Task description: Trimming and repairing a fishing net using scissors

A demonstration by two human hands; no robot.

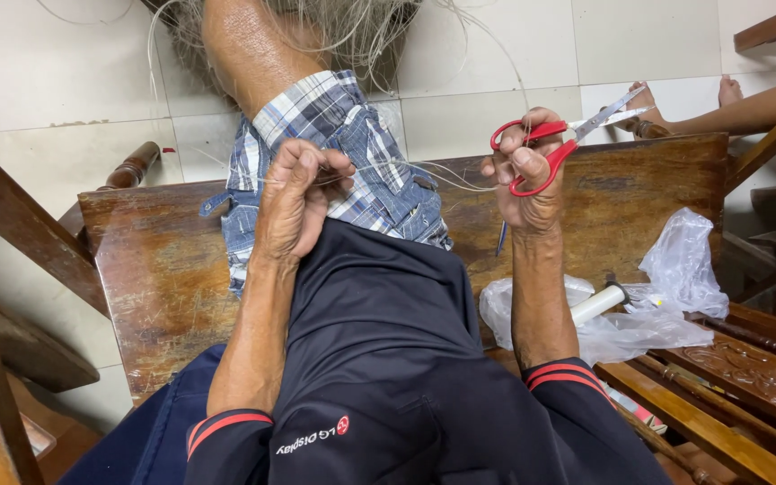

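Observation:
My left hand (298,202) is closed, pinching thin pale threads (424,171) that stretch across to my right hand (527,184). My right hand holds red-handled scissors (568,139), blades pointing up and right, and also grips the threads. Both hands hover over my lap, above plaid shorts (361,153) and a dark shirt. A tangle of pale fibre or netting (352,27) lies on the floor past my knee, with strands trailing back toward my hands.
I sit on a wooden bench (163,269) with carved arms. A crumpled clear plastic bag (666,287) with a white roll (599,303) lies at my right. Another person's bare foot (729,90) rests on the tiled floor at the upper right.

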